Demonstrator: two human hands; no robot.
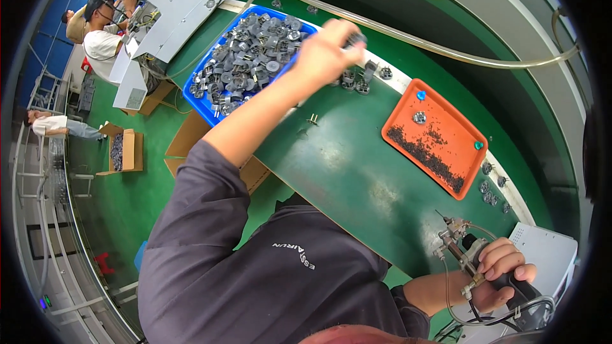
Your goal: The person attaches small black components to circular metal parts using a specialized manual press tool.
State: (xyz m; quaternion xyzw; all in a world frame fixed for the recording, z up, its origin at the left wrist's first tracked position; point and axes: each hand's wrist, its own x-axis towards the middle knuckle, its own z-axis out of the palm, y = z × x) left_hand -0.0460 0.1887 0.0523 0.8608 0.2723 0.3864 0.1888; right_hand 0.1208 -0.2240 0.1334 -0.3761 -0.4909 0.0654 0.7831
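My left hand [326, 51] is stretched out over the green table [357, 172], closed around a small grey metal part [354, 39] next to the blue bin [199, 103] of several grey metal parts. A few similar parts [357, 81] stand on the table just below that hand. My right hand [502, 274] grips a black powered screwdriver [475, 261] with hoses and a cable, held near the table's right end.
An orange tray [436, 135] of small dark screws lies on the table's right side, with small round parts [492, 186] beyond it. A clear hose [446, 48] curves along the conveyor. Other people [95, 32] work at the far left. Cardboard boxes [122, 150] sit on the floor.
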